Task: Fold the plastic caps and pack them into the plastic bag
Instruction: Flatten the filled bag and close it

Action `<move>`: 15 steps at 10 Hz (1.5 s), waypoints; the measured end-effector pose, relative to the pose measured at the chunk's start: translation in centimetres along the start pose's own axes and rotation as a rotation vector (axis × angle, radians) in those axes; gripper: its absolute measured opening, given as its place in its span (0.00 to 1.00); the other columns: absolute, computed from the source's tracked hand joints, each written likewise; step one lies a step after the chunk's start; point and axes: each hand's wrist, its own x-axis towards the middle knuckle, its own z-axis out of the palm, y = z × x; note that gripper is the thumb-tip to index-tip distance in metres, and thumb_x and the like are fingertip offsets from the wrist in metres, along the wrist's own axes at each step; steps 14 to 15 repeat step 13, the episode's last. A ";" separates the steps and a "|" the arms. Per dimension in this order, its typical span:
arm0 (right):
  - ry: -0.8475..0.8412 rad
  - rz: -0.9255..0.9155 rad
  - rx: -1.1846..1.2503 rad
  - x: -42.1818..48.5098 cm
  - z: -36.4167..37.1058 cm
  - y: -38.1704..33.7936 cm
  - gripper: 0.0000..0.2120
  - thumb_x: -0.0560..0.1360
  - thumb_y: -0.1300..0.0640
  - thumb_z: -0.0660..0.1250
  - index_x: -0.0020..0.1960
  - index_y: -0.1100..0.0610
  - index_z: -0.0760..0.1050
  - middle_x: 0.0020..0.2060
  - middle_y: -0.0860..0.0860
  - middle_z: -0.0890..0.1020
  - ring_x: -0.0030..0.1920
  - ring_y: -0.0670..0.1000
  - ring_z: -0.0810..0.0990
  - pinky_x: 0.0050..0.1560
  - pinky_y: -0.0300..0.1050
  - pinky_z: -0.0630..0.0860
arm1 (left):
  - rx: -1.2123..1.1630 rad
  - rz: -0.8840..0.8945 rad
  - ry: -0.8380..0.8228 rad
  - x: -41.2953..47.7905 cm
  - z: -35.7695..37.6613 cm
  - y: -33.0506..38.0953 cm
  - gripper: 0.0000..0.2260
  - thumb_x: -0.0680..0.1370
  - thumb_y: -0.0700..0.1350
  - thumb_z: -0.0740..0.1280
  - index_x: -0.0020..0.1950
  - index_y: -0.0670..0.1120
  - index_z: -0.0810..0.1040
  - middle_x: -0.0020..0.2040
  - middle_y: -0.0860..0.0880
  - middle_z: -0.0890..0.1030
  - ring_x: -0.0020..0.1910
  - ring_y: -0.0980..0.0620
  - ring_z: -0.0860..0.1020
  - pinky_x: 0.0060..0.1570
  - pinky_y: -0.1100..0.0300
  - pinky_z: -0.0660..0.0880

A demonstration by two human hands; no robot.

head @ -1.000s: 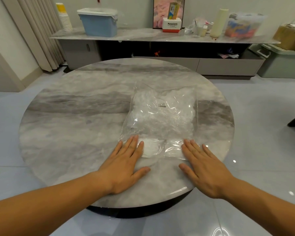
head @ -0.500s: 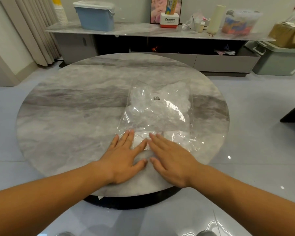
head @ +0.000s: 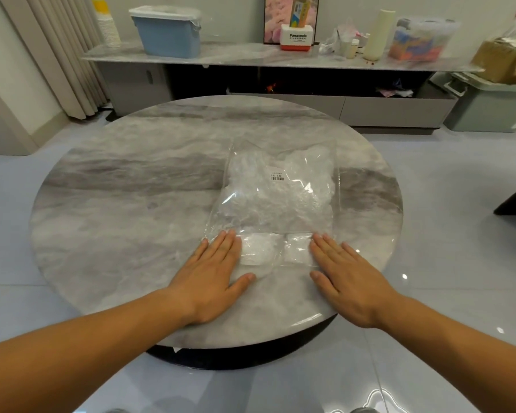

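Caps (head: 292, 201) are sitting as a crumpled white mass inside the clear bag (head: 336, 204), which is lying flat on the round marble bench (head: 131, 219), right of its middle and towards the near edge. A small barcode label (head: 277, 176) is showing on the bag's upper face. Two flatter white wads (head: 256, 248) are lying side by side in the bag's near end, between the hands. The left grip (head: 212, 272), a bare hand, is lying palm down with straight fingers together, wide and holding nothing; its fingertips are pressing on the bag's near left corner while the palm is resting on the bench. The right grip (head: 346, 278) is lying the same way, wide and flat, fingertips touching the bag's near right corner, palm close to the bench edge. Both thumbs are pointing inward, well apart. Beyond the bench a long sideboard (head: 251, 55) is carrying a blue bin (head: 169, 34), a Panasonic box (head: 297, 38), a cream roll (head: 379, 34) and a stack of cups (head: 108, 28). A curtain (head: 57, 55) is hanging at far left, and a green crate (head: 489, 105) is standing on the floor at far right.
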 end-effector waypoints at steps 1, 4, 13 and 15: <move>-0.021 0.001 0.008 0.1 -0.4 0.0 0.42 0.71 0.32 0.27 0.81 0.49 0.36 0.79 0.42 0.35 0.78 0.40 0.32 0.78 0.41 0.33 | -0.002 -0.009 0.003 -0.2 -0.1 -0.1 0.34 0.81 0.67 0.40 0.81 0.53 0.33 0.79 0.56 0.30 0.77 0.57 0.28 0.78 0.52 0.34; -0.021 -0.021 0.023 1.1 -0.7 0.2 0.42 0.72 0.31 0.28 0.81 0.48 0.36 0.79 0.41 0.35 0.78 0.40 0.32 0.78 0.41 0.33 | 0.009 -0.032 0.028 0.1 -0.2 -0.8 0.36 0.78 0.71 0.39 0.81 0.56 0.33 0.79 0.54 0.29 0.77 0.57 0.30 0.79 0.54 0.35; 0.324 -0.086 0.084 12.6 -4.4 -3.8 0.34 0.76 0.33 0.44 0.69 0.49 0.75 0.73 0.49 0.71 0.75 0.51 0.65 0.73 0.46 0.52 | -0.650 -0.436 0.329 4.1 -5.8 -10.8 0.28 0.80 0.59 0.65 0.78 0.55 0.61 0.75 0.46 0.64 0.74 0.45 0.64 0.71 0.51 0.64; 0.324 -0.086 0.084 12.6 -4.4 -3.8 0.34 0.76 0.33 0.44 0.69 0.49 0.75 0.73 0.49 0.71 0.75 0.51 0.65 0.73 0.46 0.52 | -0.650 -0.436 0.329 4.1 -5.8 -10.8 0.28 0.80 0.59 0.65 0.78 0.55 0.61 0.75 0.46 0.64 0.74 0.45 0.64 0.71 0.51 0.64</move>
